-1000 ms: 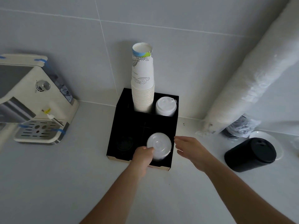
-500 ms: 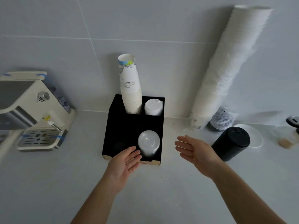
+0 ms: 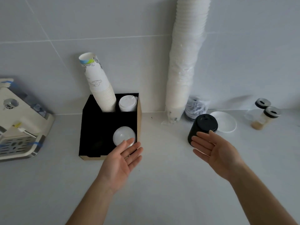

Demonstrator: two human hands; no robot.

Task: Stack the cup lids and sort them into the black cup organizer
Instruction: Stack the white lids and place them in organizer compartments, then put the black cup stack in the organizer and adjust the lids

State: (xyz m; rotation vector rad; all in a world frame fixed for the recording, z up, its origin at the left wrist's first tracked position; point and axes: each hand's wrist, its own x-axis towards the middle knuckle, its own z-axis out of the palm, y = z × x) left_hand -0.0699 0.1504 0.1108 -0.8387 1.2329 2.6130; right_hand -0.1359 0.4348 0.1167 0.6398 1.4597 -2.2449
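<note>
The black cup organizer (image 3: 97, 127) stands against the tiled wall. Its back slots hold a tall stack of paper cups (image 3: 99, 88) and a stack of white lids (image 3: 127, 103). A stack of clear lids (image 3: 123, 134) sits in the front right slot. My left hand (image 3: 121, 159) hovers open, palm up, at the organizer's front right corner, just below the clear lids. My right hand (image 3: 214, 150) is open too, palm up, right in front of a stack of black lids (image 3: 203, 125) lying tilted on the counter.
A cream coffee machine (image 3: 21, 124) stands at the left. A tall sleeve of white cups (image 3: 186, 59) leans on the wall. Behind the black lids lie a bagged bundle (image 3: 195, 106), a white lid (image 3: 225, 121) and two shaker jars (image 3: 264, 116).
My left hand let go of the clear lids in the front right slot and opened. Both hands turned palm up and the view swung right, toward the black lids.
</note>
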